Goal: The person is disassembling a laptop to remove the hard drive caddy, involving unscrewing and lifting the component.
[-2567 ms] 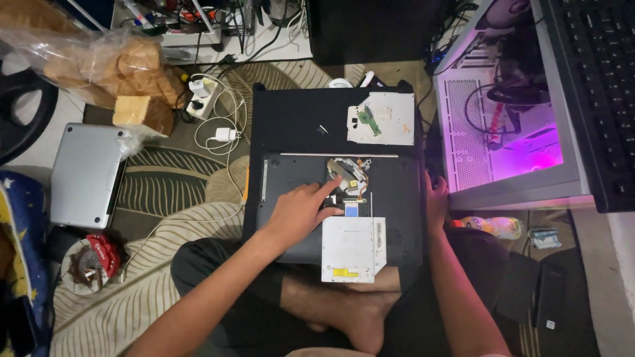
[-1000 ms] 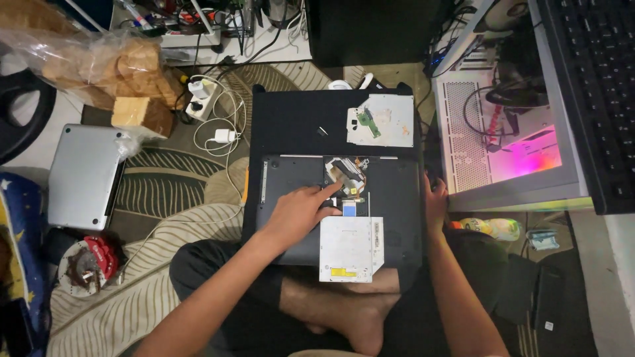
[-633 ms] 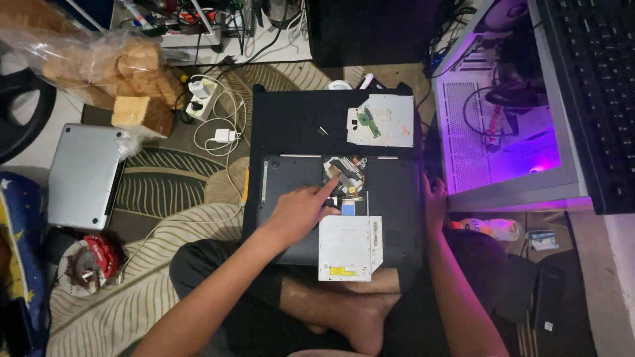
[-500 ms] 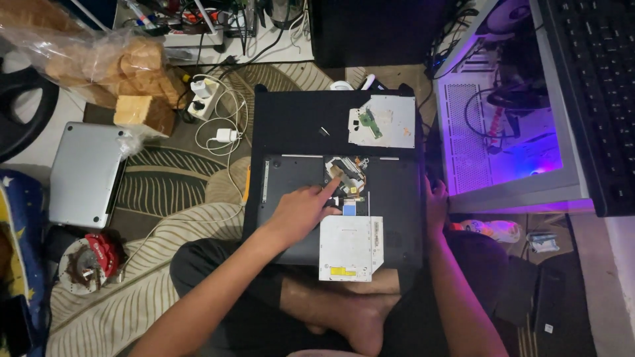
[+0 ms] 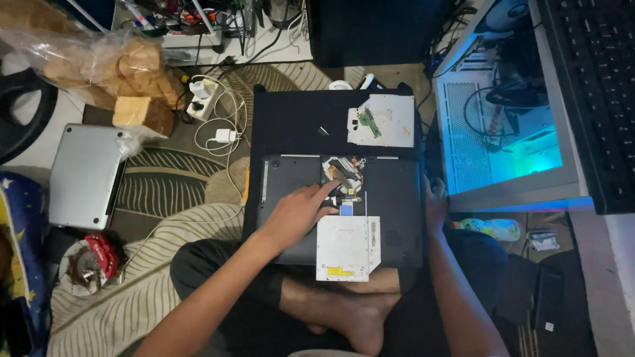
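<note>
A dark laptop base [image 5: 390, 198] lies upside down on my lap with part of its cover off, showing a fan and cables [image 5: 344, 175]. My left hand [image 5: 297, 211] rests flat on it, index finger pointing at the exposed opening. A silver optical drive [image 5: 347, 248] sticks out of the near edge, just right of that hand. My right hand [image 5: 434, 201] grips the base's right edge, fingers curled around it. A second metal drive plate [image 5: 382, 120] with a small green board lies on the black mat [image 5: 291, 122] beyond.
A lit desktop case [image 5: 503, 132] with glowing interior stands right, a black keyboard [image 5: 592, 79] beside it. A closed silver laptop [image 5: 84, 175] lies left on the patterned rug. A power strip with chargers [image 5: 205, 99], a bagged bread pile [image 5: 99, 66] and a red part [image 5: 99, 254] lie around.
Both hands stay nearly where they were. The glow inside the desktop case has turned from pink-purple to cyan.
</note>
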